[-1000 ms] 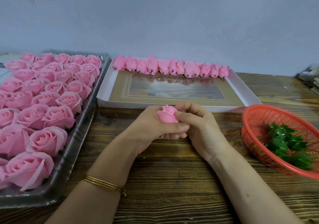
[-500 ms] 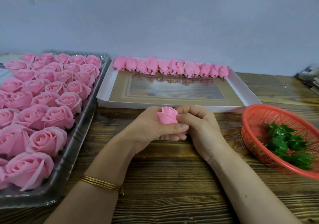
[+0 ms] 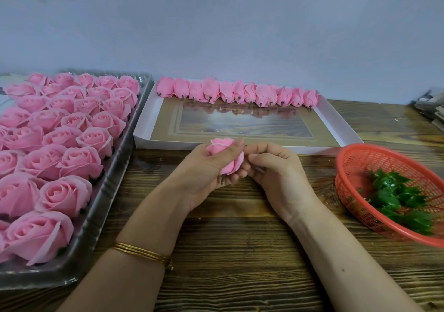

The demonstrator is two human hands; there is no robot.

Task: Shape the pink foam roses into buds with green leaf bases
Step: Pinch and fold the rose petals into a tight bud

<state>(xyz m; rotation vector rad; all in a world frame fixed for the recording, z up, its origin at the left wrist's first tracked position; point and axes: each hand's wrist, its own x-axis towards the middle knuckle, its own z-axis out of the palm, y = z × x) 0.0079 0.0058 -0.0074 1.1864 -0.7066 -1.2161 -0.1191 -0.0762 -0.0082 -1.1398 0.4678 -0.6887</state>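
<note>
My left hand (image 3: pixel 204 172) grips a pink foam rose (image 3: pixel 222 147) over the wooden table, thumb laid across its front, petals pressed in. My right hand (image 3: pixel 281 174) sits right beside it with curled fingers, thumb and forefinger pinching the rose's right edge. Several open pink roses (image 3: pixel 79 162) fill a clear plastic tray (image 3: pixel 113 191) on the left. A row of several shaped buds (image 3: pixel 237 92) lies along the far side of a white box lid (image 3: pixel 336 124). Green leaf bases (image 3: pixel 396 198) lie in a red basket (image 3: pixel 346 165) on the right.
A pale wall stands close behind the table. A stack of flat items (image 3: pixel 432 110) lies at the far right edge. Bare wood shows between the tray, the box lid and the basket, under my forearms.
The rose has turned in my left hand and now stands higher, with the thumb across it. My right hand has slid from over the rose to its right side.
</note>
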